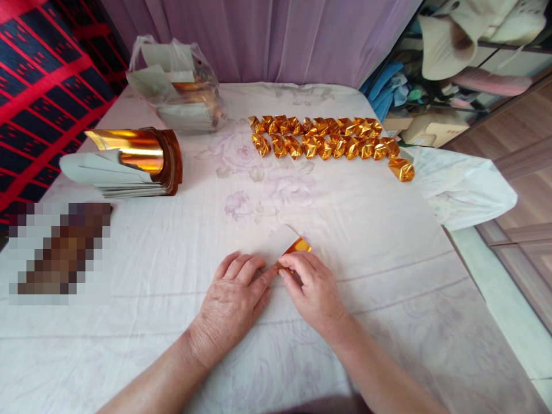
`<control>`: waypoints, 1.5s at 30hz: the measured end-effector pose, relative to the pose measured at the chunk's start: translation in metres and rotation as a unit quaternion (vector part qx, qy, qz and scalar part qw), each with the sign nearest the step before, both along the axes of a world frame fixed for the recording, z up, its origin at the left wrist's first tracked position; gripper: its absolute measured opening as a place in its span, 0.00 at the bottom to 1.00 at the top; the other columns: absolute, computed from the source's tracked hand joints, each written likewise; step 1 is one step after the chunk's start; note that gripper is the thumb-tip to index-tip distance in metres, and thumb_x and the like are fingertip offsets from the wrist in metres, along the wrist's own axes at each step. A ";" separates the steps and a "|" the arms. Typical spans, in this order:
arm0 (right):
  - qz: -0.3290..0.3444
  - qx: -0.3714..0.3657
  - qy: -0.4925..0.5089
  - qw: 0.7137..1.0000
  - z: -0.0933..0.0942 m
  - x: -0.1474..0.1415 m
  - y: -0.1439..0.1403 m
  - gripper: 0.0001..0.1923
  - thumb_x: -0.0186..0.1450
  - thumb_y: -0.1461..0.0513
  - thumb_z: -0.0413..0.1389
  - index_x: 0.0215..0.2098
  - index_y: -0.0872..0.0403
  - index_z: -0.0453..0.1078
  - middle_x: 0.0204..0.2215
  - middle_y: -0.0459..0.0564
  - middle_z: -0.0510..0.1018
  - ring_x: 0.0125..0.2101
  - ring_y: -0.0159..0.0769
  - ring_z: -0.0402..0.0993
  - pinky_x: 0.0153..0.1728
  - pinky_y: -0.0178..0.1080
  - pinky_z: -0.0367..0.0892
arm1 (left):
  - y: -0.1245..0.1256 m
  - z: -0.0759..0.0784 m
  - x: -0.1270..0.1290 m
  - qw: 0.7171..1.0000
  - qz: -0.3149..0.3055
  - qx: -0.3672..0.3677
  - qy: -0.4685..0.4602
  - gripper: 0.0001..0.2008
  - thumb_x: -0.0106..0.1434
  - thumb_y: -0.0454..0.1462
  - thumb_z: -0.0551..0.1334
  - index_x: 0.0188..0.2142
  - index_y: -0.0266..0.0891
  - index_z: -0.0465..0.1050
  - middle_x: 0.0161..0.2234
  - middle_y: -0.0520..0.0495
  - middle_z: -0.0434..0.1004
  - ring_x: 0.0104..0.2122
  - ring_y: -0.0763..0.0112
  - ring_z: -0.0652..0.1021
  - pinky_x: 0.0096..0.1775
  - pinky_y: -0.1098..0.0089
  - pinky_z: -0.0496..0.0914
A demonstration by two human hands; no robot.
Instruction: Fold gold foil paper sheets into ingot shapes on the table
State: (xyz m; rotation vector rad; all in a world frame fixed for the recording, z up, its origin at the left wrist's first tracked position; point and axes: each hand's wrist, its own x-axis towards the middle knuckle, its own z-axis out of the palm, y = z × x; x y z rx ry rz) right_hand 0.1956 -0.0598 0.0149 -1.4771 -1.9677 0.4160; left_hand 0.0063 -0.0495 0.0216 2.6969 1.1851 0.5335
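Note:
A sheet of gold foil paper (282, 238), white on its back, lies partly folded on the cloth in front of me. Its gold side shows along the right corner. My left hand (233, 290) rests palm down, with the index finger pressing the paper's near edge against the table and the other fingers bent beside it. At that same edge, the thumb and forefinger of my right hand (313, 284) pinch a small gold fold. Fingers cover part of the near edge.
Folded gold paper ingots (323, 146) form two rows at the back. A curved stack of foil sheets (142, 164) stands at the left, behind a blurred-out patch (64, 250). A clear plastic bag (176, 86) holds more sheets. Cluttered shelves (466, 75) are right of the flowered tablecloth (379, 241).

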 end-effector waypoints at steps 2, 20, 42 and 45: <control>0.000 -0.002 -0.002 1.000 0.000 0.000 0.000 0.07 0.68 0.68 0.51 0.39 0.51 0.68 0.35 0.50 0.79 0.37 0.38 0.75 0.39 0.41 0.69 | 0.000 0.000 0.000 1.000 -0.001 0.002 0.001 0.17 0.68 0.35 0.58 0.56 0.41 0.71 0.47 0.43 0.73 0.49 0.58 0.72 0.56 0.49 0.66; -0.001 -0.016 -0.010 1.000 -0.002 -0.003 -0.001 0.07 0.68 0.67 0.51 0.39 0.51 0.68 0.35 0.49 0.77 0.38 0.40 0.73 0.41 0.44 0.68 | 0.000 -0.001 -0.003 1.000 -0.013 0.012 0.001 0.17 0.69 0.35 0.57 0.56 0.39 0.70 0.48 0.42 0.73 0.50 0.57 0.72 0.57 0.47 0.66; -0.003 -0.031 -0.006 0.999 0.001 -0.004 -0.001 0.07 0.68 0.68 0.51 0.38 0.51 0.69 0.35 0.49 0.76 0.38 0.39 0.72 0.40 0.43 0.68 | -0.001 0.003 -0.004 1.000 -0.020 0.016 0.011 0.14 0.68 0.35 0.59 0.52 0.42 0.74 0.49 0.43 0.75 0.51 0.57 0.73 0.57 0.46 0.69; -0.004 -0.028 -0.010 1.000 0.001 -0.004 -0.001 0.07 0.67 0.68 0.51 0.38 0.51 0.69 0.35 0.49 0.76 0.38 0.40 0.72 0.40 0.43 0.68 | -0.001 0.003 -0.005 1.000 -0.020 0.018 0.012 0.14 0.69 0.35 0.58 0.53 0.43 0.74 0.49 0.43 0.75 0.51 0.57 0.74 0.57 0.47 0.69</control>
